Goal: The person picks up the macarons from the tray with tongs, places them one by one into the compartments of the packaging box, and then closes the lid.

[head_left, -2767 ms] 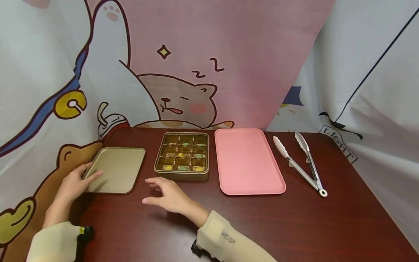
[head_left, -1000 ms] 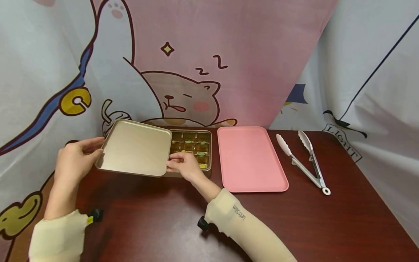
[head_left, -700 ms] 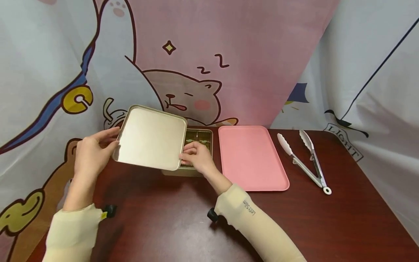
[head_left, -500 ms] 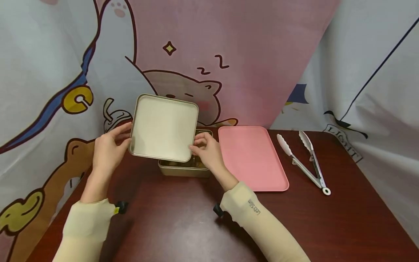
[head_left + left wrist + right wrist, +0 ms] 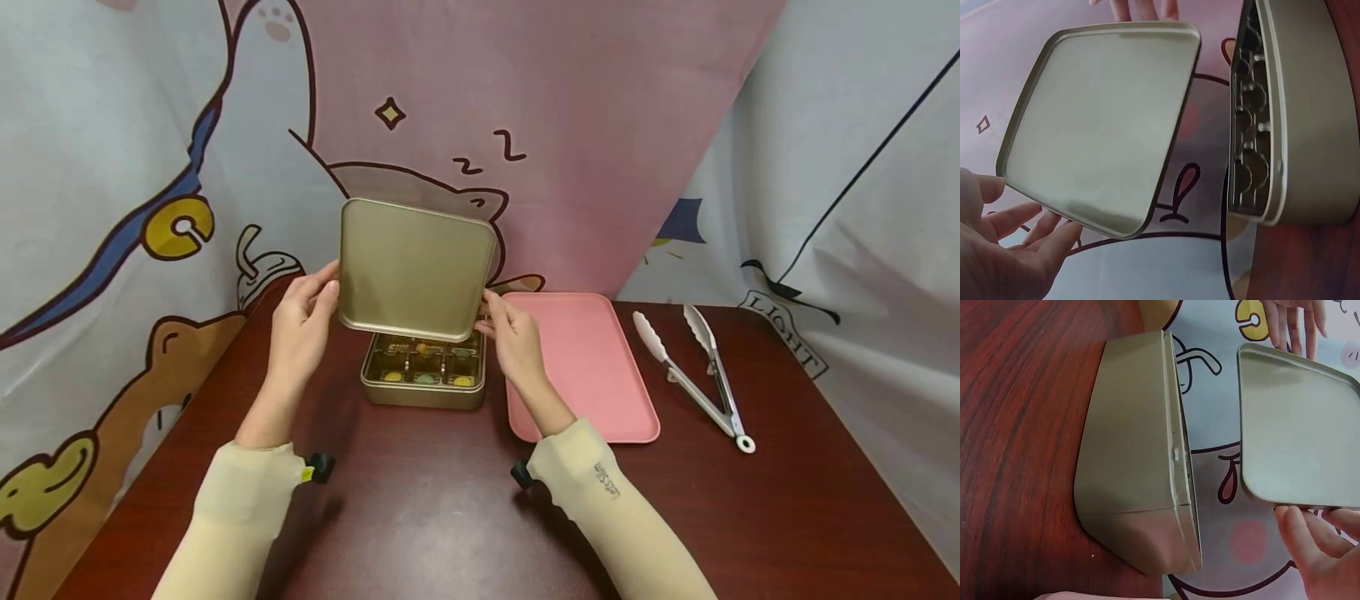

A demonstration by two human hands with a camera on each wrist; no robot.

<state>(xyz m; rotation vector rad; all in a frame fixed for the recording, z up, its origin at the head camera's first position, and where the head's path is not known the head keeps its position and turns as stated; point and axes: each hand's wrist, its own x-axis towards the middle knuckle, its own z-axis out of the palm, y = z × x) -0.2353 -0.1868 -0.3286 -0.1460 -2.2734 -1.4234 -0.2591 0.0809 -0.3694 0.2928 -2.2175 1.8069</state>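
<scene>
A square gold tin lid [image 5: 416, 267] hangs tilted up over the back of the gold tin box [image 5: 423, 397], its inner side towards me. My left hand [image 5: 300, 321] holds the lid's left edge between thumb and fingers. Opposite it, my right hand [image 5: 517, 337] pinches the right edge. The tin is divided into compartments, with small yellow and green pieces [image 5: 462, 381] in the front row; the lid hides the back rows. In the left wrist view a gap shows between the lid [image 5: 1097, 125] and the tin's rim [image 5: 1275, 156].
Right of the tin a pink tray [image 5: 585, 375] lies flat on the dark red-brown table [image 5: 420, 500]. Spread metal tongs with white tips [image 5: 701, 400] lie farther right. A printed curtain [image 5: 600, 125] hangs close behind the table's back edge.
The lid, earlier lying on the table at the left, has been lifted and carried right to above the tin. My right hand, earlier holding nothing, has taken its right edge.
</scene>
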